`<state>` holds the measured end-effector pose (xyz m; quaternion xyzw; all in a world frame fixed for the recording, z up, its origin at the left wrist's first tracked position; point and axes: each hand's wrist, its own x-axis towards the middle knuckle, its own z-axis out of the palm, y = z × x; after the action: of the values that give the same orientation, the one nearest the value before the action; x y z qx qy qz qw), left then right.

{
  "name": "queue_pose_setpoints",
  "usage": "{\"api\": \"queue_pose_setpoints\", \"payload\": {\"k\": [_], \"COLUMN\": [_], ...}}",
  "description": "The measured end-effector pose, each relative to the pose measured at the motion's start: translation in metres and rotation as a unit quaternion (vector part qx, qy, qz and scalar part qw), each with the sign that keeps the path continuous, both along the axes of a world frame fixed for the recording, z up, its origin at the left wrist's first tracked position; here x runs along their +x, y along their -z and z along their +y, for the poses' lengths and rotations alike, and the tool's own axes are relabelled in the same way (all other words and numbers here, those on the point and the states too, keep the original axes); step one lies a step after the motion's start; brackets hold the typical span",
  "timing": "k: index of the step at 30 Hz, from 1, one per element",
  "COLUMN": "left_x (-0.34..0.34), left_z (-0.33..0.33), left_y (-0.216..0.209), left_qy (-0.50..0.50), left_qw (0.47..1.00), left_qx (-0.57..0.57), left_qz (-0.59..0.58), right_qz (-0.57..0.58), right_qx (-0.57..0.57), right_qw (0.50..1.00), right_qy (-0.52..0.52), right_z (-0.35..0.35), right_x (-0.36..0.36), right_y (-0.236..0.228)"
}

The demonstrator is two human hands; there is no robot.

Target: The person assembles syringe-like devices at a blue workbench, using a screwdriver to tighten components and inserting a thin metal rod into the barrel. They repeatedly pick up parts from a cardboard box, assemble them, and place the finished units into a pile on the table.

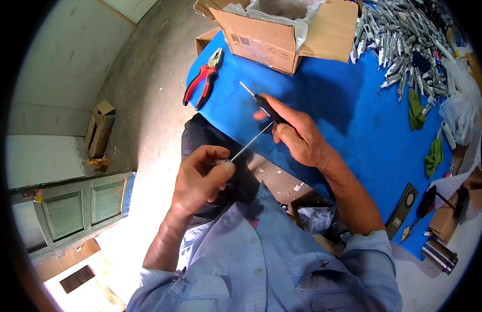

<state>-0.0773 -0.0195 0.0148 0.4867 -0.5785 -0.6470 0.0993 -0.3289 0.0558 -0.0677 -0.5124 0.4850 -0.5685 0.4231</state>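
Note:
My right hand (301, 132) is closed around a slim black pen-shaped piece (271, 110), which has a thin metal tip pointing up and left. Below it, my left hand (202, 177) pinches the lower end of a thin pale rod (251, 141). The rod slants up to the black piece at my right fingers; whether it enters it or only touches it I cannot tell. Both hands are over the near edge of the blue tabletop. A pair of pliers (204, 80) with red and black handles lies on the table beyond my left hand, jaws pointing away.
An open cardboard box (262, 44) lined with plastic stands at the far edge. A heap of slim grey pieces (407, 39) covers the far right of the blue table (350, 140). Green cloths (417, 112), a flat metal plate (402, 210) and a metal cylinder (439, 255) lie rightward.

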Motion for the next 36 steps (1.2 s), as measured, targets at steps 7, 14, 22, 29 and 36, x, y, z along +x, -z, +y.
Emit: {"api": "queue_pose_setpoints", "payload": {"k": [7,14,22,29,36], "left_x": [0.001,0.004,0.006,0.006,0.003], "left_z": [0.02,0.001,0.002,0.016,0.014], "left_y": [0.012,0.009,0.007,0.02,0.017], "left_qy": [0.161,-0.007,-0.023,0.147,0.113], "left_qw": [0.821,0.997,0.992,0.866,0.938], "left_qx": [-0.545,0.068,0.102,-0.477,-0.327], "left_qz": [-0.056,0.021,0.072,-0.035,-0.023], "right_qz": [0.062,0.131,0.138,0.13,0.165], "right_qx": [0.008,-0.035,-0.028,-0.042,-0.061], "right_qw": [0.998,0.99,0.99,0.99,0.983], "right_qy": [0.018,0.04,0.031,0.043,0.057], "right_z": [0.0,-0.002,-0.003,-0.004,-0.004], "right_x": [-0.002,0.002,0.003,0.003,0.005], "right_y": [-0.006,-0.005,-0.003,-0.002,0.0]}}
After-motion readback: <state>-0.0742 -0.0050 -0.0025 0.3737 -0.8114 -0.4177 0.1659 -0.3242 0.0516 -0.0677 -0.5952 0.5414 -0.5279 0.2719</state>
